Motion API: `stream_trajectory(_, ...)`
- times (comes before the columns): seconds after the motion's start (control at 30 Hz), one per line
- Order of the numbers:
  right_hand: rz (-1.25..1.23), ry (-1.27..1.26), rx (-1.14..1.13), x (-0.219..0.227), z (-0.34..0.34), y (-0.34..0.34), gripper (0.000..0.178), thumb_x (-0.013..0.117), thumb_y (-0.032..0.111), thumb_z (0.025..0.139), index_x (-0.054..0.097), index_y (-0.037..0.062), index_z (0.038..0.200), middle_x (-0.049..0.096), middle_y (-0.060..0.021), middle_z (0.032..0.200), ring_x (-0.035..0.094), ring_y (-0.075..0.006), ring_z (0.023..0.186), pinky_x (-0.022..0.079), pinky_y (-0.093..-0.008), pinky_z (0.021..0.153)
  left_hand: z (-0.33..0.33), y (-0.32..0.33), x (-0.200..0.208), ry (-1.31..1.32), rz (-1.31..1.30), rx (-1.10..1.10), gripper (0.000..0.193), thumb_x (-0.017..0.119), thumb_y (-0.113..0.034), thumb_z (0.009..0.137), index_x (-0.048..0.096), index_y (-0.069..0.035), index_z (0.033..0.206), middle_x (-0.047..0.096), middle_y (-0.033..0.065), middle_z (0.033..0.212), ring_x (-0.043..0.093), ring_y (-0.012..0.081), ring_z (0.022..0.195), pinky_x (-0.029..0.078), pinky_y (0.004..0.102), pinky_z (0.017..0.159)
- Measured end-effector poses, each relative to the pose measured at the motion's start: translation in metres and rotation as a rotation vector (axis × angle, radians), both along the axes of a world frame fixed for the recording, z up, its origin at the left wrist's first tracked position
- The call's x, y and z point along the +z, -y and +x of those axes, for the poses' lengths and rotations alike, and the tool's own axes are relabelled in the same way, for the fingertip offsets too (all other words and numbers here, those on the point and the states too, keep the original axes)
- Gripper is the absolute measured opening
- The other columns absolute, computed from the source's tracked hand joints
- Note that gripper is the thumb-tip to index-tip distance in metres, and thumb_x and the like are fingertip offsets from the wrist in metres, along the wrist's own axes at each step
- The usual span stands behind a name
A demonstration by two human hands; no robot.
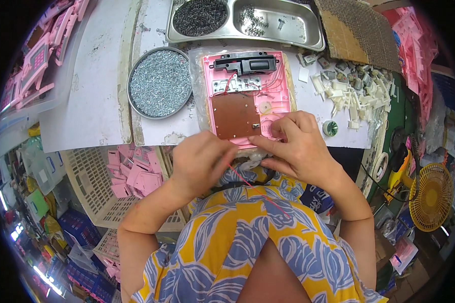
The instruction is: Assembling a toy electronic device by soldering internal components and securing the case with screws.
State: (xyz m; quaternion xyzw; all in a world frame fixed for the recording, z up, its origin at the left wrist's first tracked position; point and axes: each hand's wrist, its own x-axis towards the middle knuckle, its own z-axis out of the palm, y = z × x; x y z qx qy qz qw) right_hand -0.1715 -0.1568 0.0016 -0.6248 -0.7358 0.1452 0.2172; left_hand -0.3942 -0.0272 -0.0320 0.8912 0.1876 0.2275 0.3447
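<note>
A pink plastic housing (290, 103) lies open-side up on a padded, plastic-wrapped rest. Inside it are a brown circuit board (235, 116), a black mechanism (245, 64) at the far end, a perforated metal plate (222, 86) and thin wires. My left hand (199, 159) is at the housing's near left corner, its fingers pinched on a thin red wire (242, 178) that trails over my clothing. With one fingertip at the board's near edge and the thumb below the housing's rim, my right hand (301, 149) grips the near right side.
A round dish of small silvery screws (160, 83) sits left; a steel tray (298, 43) with dark springs stands beyond. White plastic pieces (351, 98) and a green-white spool (330, 128) lie right. A crate (93, 189) of pink parts is below left; a yellow fan (430, 197) stands right.
</note>
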Motion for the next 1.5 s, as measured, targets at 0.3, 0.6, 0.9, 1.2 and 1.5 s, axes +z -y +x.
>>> stream_trajectory(0.3, 0.205, -0.009, -0.144, -0.020, -0.059, -0.028, 0.018, 0.076, 0.020, 0.073, 0.067, 0.0116, 0.087, 0.060, -0.0013, 0.089, 0.055, -0.0242, 0.092, 0.038, -0.0445, 0.086, -0.033, 0.019, -0.016, -0.178, -0.070, -0.056, 0.010, 0.070, -0.014, 0.086, 0.063, -0.007, 0.086, 0.057, 0.0095, 0.080, 0.061, 0.0301, 0.068, 0.050, 0.0402, 0.058)
stream_trajectory(0.6, 0.155, 0.080, -0.108, -0.022, -0.065, -0.029, 0.021, 0.078, 0.026, 0.072, 0.066, 0.0132, 0.084, 0.055, -0.0018, 0.086, 0.053, -0.0242, 0.089, 0.036, -0.0466, 0.087, -0.032, -0.016, 0.016, -0.188, -0.131, -0.228, 0.019, 0.071, -0.012, 0.084, 0.065, -0.008, 0.101, 0.058, 0.0101, 0.084, 0.062, 0.0306, 0.074, 0.051, 0.0405, 0.062)
stream_trajectory(0.9, 0.232, -0.062, -0.109, 0.054, 0.009, -0.169, 0.017, 0.075, 0.018, 0.080, 0.073, 0.0069, 0.092, 0.067, -0.0077, 0.083, 0.061, -0.0280, 0.083, 0.046, -0.0419, 0.081, -0.015, -0.045, -0.014, 0.103, 0.007, -0.382, 0.018, 0.078, -0.016, 0.082, 0.069, -0.008, 0.095, 0.054, 0.0073, 0.078, 0.059, 0.0269, 0.066, 0.047, 0.0377, 0.055)
stream_trajectory(1.2, 0.749, 0.438, -0.528, 0.003, 0.102, -0.406, 0.014, 0.072, 0.022, 0.085, 0.075, 0.0179, 0.098, 0.070, -0.0019, 0.098, 0.063, -0.0279, 0.096, 0.054, -0.0412, 0.081, -0.011, -0.047, -0.018, 0.118, -0.060, -0.404, 0.018, 0.077, -0.017, 0.083, 0.069, -0.007, 0.096, 0.056, 0.0082, 0.081, 0.061, 0.0275, 0.069, 0.049, 0.0383, 0.058)
stream_trajectory(1.5, 0.704, 0.421, -0.464, 0.001, 0.118, -0.427, 0.010, 0.058, 0.009, 0.085, 0.064, 0.0020, 0.088, 0.067, -0.0203, 0.096, 0.063, -0.0401, 0.095, 0.054, -0.0494, 0.079, -0.013, -0.052, -0.015, 0.064, -0.032, -0.462, 0.021, 0.076, -0.014, 0.082, 0.067, -0.006, 0.100, 0.056, 0.0097, 0.083, 0.061, 0.0285, 0.072, 0.049, 0.0396, 0.060)
